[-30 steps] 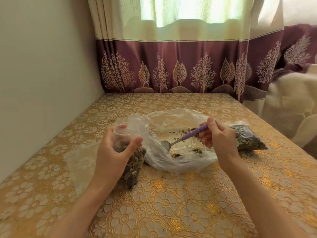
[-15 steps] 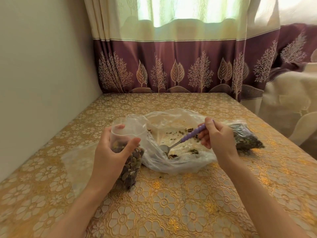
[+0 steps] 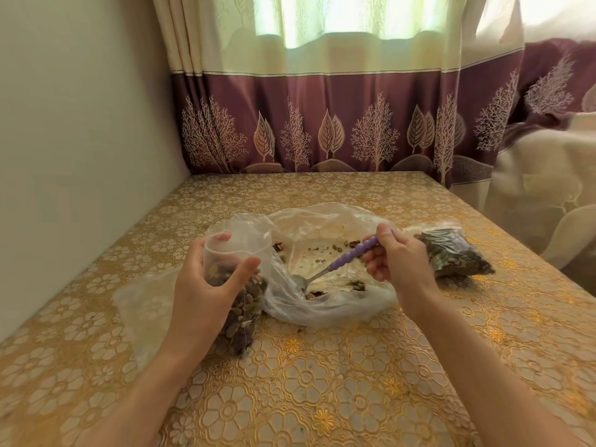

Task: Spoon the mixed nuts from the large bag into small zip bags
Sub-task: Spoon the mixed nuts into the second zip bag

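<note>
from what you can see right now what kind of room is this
Probably a room in a home, not a shop or workshop. A table under a gold floral embossed cloth sits in a corner against a plain cream wall, and a cream-and-maroon curtain with tree and leaf motifs covers a sunlit window.

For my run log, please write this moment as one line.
step: scooping | left hand: holds small zip bag open, upright | right hand: holds spoon, bowl in large bag | nuts left: few
</note>
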A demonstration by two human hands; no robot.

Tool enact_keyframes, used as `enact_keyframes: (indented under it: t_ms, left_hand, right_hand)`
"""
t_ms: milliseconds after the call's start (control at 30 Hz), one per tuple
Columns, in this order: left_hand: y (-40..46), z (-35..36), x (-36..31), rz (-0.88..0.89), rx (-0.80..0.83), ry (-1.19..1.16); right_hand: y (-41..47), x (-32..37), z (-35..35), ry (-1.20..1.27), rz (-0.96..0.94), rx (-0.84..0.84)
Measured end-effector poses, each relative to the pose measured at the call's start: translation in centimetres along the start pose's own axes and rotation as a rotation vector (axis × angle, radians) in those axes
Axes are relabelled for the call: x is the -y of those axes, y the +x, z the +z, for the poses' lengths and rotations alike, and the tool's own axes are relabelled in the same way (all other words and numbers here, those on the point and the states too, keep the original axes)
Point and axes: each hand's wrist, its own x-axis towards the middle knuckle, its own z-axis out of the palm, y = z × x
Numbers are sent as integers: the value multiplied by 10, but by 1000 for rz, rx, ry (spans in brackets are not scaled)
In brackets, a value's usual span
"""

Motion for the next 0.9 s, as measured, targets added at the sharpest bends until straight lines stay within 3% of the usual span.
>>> enact_keyframes:
  t_ms: [233,533,700,900]
  left_hand:
    - [0,0,-4,-1,25,23]
    - [1,0,-5,-17,22,41]
    - [2,0,-3,-26,36,52]
    - [5,3,0,-57,33,31]
  right_hand:
    - [0,-1,5,61,147,37]
    - [1,1,1,158,213,-101]
    - [1,8,0,239,156,-165]
    - [-8,33,8,312,-72,-192]
